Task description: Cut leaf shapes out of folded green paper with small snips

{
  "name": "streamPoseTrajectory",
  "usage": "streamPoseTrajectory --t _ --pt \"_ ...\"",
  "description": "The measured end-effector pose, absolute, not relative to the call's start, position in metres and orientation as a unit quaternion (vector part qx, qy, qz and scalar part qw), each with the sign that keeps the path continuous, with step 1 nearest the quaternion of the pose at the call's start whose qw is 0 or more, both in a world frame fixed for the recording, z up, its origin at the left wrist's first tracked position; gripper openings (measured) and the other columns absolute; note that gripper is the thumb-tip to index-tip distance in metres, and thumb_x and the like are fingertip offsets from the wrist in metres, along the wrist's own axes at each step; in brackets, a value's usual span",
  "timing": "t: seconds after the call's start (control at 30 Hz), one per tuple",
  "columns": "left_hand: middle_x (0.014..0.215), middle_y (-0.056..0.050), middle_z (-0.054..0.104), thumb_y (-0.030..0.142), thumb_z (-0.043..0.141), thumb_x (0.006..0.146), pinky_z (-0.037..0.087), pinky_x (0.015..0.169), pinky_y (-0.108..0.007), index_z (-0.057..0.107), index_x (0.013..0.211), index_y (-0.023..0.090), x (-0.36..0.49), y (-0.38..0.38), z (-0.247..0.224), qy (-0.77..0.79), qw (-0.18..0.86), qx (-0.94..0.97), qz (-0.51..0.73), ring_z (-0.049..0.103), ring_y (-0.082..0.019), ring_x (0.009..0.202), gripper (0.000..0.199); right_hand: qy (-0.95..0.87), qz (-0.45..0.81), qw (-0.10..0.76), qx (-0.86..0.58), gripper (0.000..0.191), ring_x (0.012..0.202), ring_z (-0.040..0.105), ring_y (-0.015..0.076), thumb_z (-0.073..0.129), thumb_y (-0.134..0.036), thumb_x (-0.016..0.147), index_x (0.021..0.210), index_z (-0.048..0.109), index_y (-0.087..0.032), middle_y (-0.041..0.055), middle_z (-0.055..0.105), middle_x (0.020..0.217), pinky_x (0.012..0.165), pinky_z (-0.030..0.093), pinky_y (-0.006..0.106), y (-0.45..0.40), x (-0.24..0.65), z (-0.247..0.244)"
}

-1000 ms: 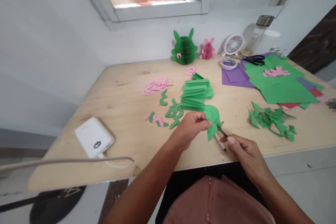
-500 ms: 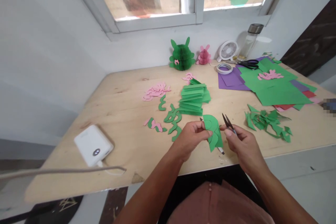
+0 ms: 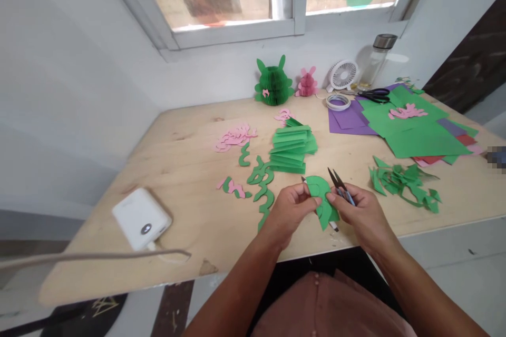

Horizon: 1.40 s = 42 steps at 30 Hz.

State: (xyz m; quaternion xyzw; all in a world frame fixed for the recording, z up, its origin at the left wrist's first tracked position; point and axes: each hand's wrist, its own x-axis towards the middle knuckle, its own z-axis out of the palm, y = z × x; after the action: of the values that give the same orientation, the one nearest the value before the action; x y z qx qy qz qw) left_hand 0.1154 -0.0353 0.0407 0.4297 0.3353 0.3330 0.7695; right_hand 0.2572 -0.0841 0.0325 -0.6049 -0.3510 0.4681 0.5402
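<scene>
My left hand [image 3: 294,206] pinches a folded green paper piece [image 3: 319,188] with curved outlines drawn on it. My right hand [image 3: 353,208] is closed around small scissors [image 3: 340,185], whose dark blades point up and away. Its thumb also touches the right edge of the green paper. Beneath the paper on the table lies a pen [image 3: 334,226], mostly covered. Left of my hands are wavy green paper cutouts [image 3: 261,174]. Pleated green paper strips [image 3: 290,147] lie just beyond, and green paper scraps [image 3: 405,184] are heaped to the right.
Pink cutouts [image 3: 235,138] lie at centre left, with a white power bank [image 3: 141,218] and its cable nearer. Along the wall stand green [image 3: 274,87] and pink [image 3: 307,84] paper figures, a fan [image 3: 343,75] and a bottle [image 3: 373,66]. Black-handled scissors [image 3: 375,96] and coloured sheets [image 3: 422,139] are at right.
My right hand has come left, so its thumb now meets the green paper and the scissors sit closer to it. The paper has turned slightly in my left hand.
</scene>
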Motion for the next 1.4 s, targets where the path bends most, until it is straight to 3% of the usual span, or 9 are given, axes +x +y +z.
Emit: streamPoseTrajectory --t 0.17,0.3,0.5,0.77,0.97,1.1,1.2,1.27,1.4 --pt "0.081 -0.004 0.068 0.030 0.067 0.075 0.047 0.080 -0.032 0.068 0.081 0.017 0.112 -0.036 0.038 0.343 0.683 0.520 0.382 0.061 -0.017 0.079 0.014 -0.298 0.473 0.576 -0.597 0.032 0.046 0.023 0.0065 0.076 -0.046 0.068 0.076 0.065 -0.016 -0.0076 0.036 0.053 0.041 0.015 0.021 -0.086 0.258 0.029" --pt "0.085 -0.005 0.069 0.022 0.058 0.083 0.047 0.081 -0.034 0.068 0.085 0.020 0.104 -0.039 0.038 0.378 0.423 0.697 0.438 0.062 -0.019 0.083 0.009 -0.251 0.512 0.587 -0.575 0.036 0.045 0.016 0.0058 0.077 -0.047 0.068 0.073 0.062 -0.016 -0.0099 0.026 0.050 0.041 0.009 0.022 -0.092 0.255 0.032" --pt "0.090 -0.006 0.069 0.006 0.054 0.081 0.049 0.087 -0.039 0.064 0.089 0.022 0.100 -0.040 0.031 0.254 0.125 0.818 0.501 0.061 -0.020 0.094 0.021 -0.229 0.590 0.579 -0.515 0.048 0.043 0.013 0.0047 0.075 -0.049 0.071 0.054 0.041 -0.019 -0.0100 0.026 0.047 0.039 0.009 0.021 -0.099 0.246 0.038" --pt "0.092 -0.008 0.068 0.004 0.055 0.081 0.050 0.087 -0.041 0.061 0.090 0.018 0.100 -0.041 0.023 0.236 -0.010 0.812 0.534 0.060 -0.021 0.097 0.018 -0.210 0.584 0.571 -0.537 0.041 0.046 0.014 0.0037 0.084 -0.039 0.061 0.063 0.049 -0.017 -0.0110 0.024 0.051 0.041 0.009 0.020 -0.098 0.242 0.042" --pt "0.108 -0.012 0.065 0.000 0.053 0.079 0.049 0.091 -0.040 0.060 0.105 0.017 0.093 -0.046 0.015 0.289 0.064 0.797 0.527 0.058 -0.021 0.106 0.032 -0.222 0.557 0.568 -0.564 0.038 0.047 0.016 0.0045 0.083 -0.041 0.061 0.065 0.054 -0.016 -0.0095 0.028 0.053 0.042 0.009 0.021 -0.098 0.244 0.036" --pt "0.098 -0.009 0.068 0.013 0.052 0.086 0.049 0.086 -0.032 0.062 0.107 0.017 0.089 -0.049 0.020 0.395 0.323 0.689 0.514 0.063 -0.018 0.094 0.023 -0.247 0.537 0.567 -0.573 0.035 0.047 0.017 0.0052 0.081 -0.042 0.064 0.066 0.058 -0.015 -0.0089 0.030 0.052 0.043 0.010 0.022 -0.098 0.248 0.032" --pt "0.088 -0.007 0.070 0.027 0.058 0.084 0.050 0.078 -0.029 0.066 0.094 0.016 0.092 -0.049 0.027 0.408 0.556 0.582 0.430 0.064 -0.017 0.082 0.017 -0.277 0.520 0.565 -0.578 0.031 0.048 0.019 0.0060 0.078 -0.042 0.067 0.069 0.062 -0.015 -0.0076 0.033 0.053 0.043 0.012 0.022 -0.098 0.249 0.029" --pt "0.082 -0.005 0.069 0.029 0.062 0.080 0.049 0.074 -0.028 0.066 0.087 0.015 0.095 -0.048 0.030 0.390 0.645 0.533 0.385 0.063 -0.016 0.077 0.016 -0.296 0.511 0.561 -0.580 0.029 0.048 0.021 0.0062 0.077 -0.041 0.068 0.071 0.065 -0.015 -0.0069 0.036 0.054 0.043 0.014 0.022 -0.097 0.249 0.028" --pt "0.068 -0.001 0.062 0.025 0.062 0.080 0.046 0.064 -0.024 0.062 0.072 0.015 0.099 -0.047 0.029 0.394 0.630 0.543 0.391 0.057 -0.012 0.064 0.012 -0.289 0.497 0.572 -0.585 0.028 0.047 0.023 0.0058 0.078 -0.040 0.068 0.067 0.065 -0.016 -0.0067 0.038 0.053 0.042 0.016 0.021 -0.096 0.247 0.028"
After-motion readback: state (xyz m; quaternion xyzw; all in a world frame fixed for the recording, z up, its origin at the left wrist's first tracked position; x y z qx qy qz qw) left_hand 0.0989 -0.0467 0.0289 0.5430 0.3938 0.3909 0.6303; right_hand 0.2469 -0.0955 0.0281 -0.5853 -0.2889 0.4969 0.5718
